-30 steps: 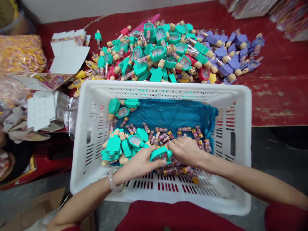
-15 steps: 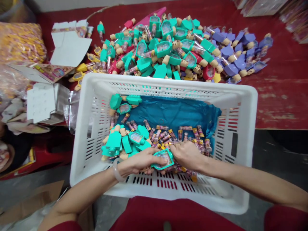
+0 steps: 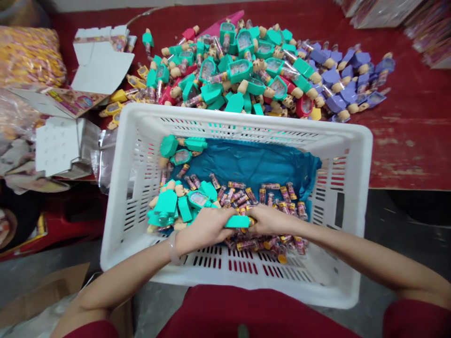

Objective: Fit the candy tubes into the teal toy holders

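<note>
My left hand (image 3: 206,227) is closed around a teal plastic toy case (image 3: 238,221), turned edge-on above the white crate's contents. My right hand (image 3: 267,219) is closed at the case's right end, its fingers on a small clear tube with a yellow cap (image 3: 251,221). Whether the tube is joined to the case I cannot tell. Below and around the right hand lie many loose capped tubes (image 3: 247,244) with pink and purple contents. Several teal cases with beige ends (image 3: 166,201) are piled left of my left hand.
The white slotted crate (image 3: 246,115) holds a blue plastic sheet (image 3: 243,162). Behind it, teal, red, yellow and purple toys (image 3: 239,70) are heaped on the red table (image 3: 405,155). Folded cards (image 3: 102,70) and a bag of yellow pieces (image 3: 31,58) are at left.
The teal case has turned from showing its clear window face to edge-on. My right hand has shifted slightly down, with a yellow cap now showing at the case's end.
</note>
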A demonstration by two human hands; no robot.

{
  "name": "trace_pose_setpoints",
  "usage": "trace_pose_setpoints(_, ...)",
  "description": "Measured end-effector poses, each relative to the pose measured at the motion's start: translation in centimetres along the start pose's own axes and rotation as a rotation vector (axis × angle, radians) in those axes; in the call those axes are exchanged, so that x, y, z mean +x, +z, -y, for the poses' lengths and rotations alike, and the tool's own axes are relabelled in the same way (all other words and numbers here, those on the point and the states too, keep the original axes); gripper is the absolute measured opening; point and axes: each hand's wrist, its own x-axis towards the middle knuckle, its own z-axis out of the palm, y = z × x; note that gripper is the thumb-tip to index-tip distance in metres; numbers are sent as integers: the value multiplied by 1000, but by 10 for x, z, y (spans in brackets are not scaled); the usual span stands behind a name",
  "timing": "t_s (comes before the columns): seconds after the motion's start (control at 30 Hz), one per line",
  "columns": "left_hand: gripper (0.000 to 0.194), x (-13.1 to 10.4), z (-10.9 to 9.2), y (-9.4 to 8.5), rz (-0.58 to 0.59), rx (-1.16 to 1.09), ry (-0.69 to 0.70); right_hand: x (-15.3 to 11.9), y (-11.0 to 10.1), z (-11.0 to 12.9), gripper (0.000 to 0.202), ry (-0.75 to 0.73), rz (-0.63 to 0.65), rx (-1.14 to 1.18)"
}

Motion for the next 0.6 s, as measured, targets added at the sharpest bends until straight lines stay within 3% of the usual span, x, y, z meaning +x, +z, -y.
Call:
trace_pose_setpoints(0.1,37,4,9,-9,151,-402,-108,-1,-1,0,19,-48,-343,-325)
trace_pose_setpoints(0.17,38,5,12,-11,227,-489,-61,-3,1,2,20,-51,-386,-391)
trace_pose_setpoints(0.23,35,6,13,-8,131,-341,12,-5,1,3,17,24,-308,-310)
trace_pose_setpoints(0.3,38,6,13,-1,-37,-59,125,-4,-1,2,14,93,-143,-91)
trace_pose_setpoints(0.37,43,6,14,4,-153,190,238,-1,-7,-1,19,91,73,195)
trace_pose_setpoints(0.43,43,6,15,4,-193,272,272,2,-12,-4,24,38,215,359)
trace_pose_setpoints(0.5,42,6,16,-1,-177,175,152,4,-16,-5,21,23,101,246)
trace_pose_setpoints(0.6,38,4,15,-12,63,-134,-80,2,-14,-2,18,21,-247,-169)
